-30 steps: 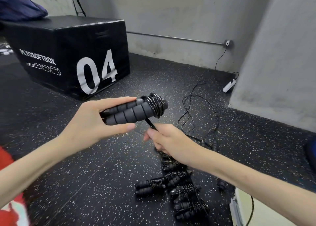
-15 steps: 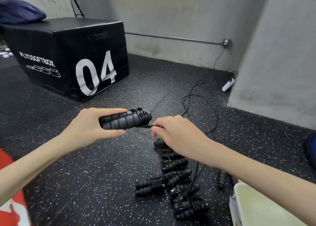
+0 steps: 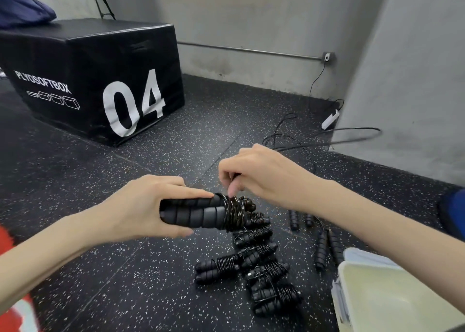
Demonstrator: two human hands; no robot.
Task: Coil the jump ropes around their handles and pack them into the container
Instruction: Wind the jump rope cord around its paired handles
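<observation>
Above the speckled rubber floor [image 3: 105, 276], the left hand [image 3: 141, 208] is clamping a pair of ribbed foam handles [image 3: 193, 212] side by side while the right hand [image 3: 261, 175] is pinching the thin rope [image 3: 334, 140] and laying turns onto the coil [image 3: 235, 213] at their far end. That cord is looking light, springy and liable to unwind, so gripping the grippy foam and keeping tension seems wise. Finished bundles [image 3: 251, 263] are lying near the pale container [image 3: 392, 299], beside a grey wall [image 3: 415, 67] and a black plyo box [image 3: 83, 75].
</observation>
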